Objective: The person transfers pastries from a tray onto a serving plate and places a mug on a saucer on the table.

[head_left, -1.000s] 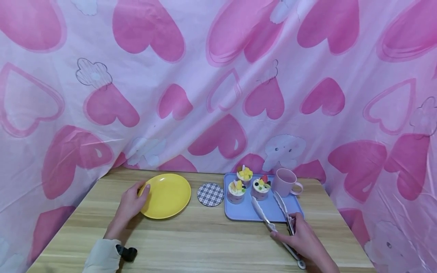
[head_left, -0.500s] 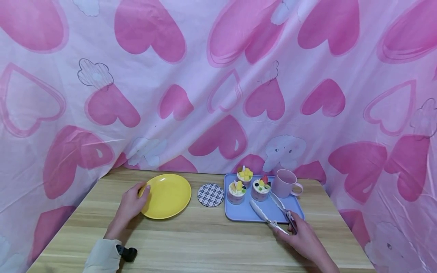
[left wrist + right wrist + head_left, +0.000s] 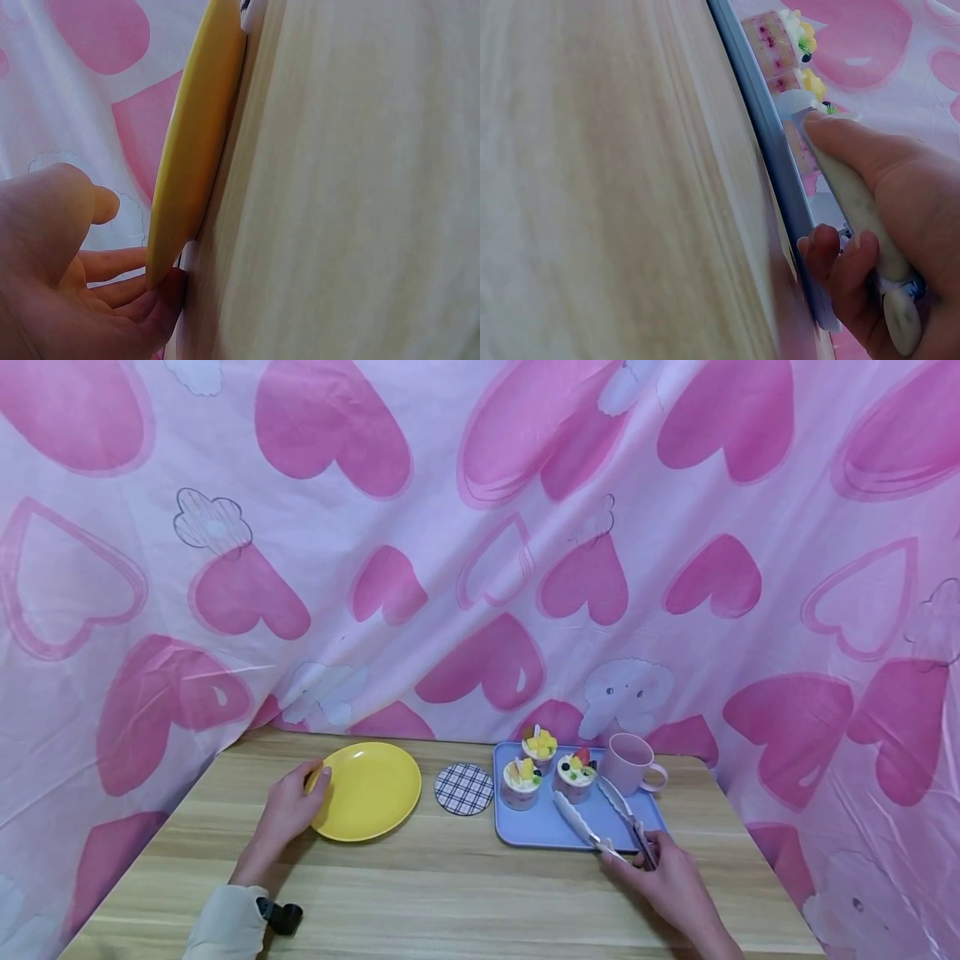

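My left hand [image 3: 288, 806] holds the near-left rim of a round yellow plate [image 3: 367, 792]. In the left wrist view several fingers bend around the underside of the plate's edge, with the thumb [image 3: 105, 204] above it. Metal tongs [image 3: 573, 818] are gripped by my right hand [image 3: 663, 877] over the front of a blue tray [image 3: 517, 833]. Their two arms are spread, and the tips point at the front-right dessert cup [image 3: 573, 789], which is topped with fruit and cream. The right wrist view shows my thumb along one tong arm [image 3: 847, 191]; the tongs' far end is hidden in my palm in the head view.
Two more fruit-topped cups, a front-left cup [image 3: 521, 795] and a back cup [image 3: 538, 760], stand on the tray. A pink mug [image 3: 626, 764] sits at its back right. A checked round coaster [image 3: 463, 789] lies between plate and tray. Heart-patterned cloth [image 3: 480, 568] hangs behind the wooden table [image 3: 420, 902].
The tongs have tilted in my right hand: their ring end, visible below the hand a second ago, is now hidden. Left hand and plate have stayed put.
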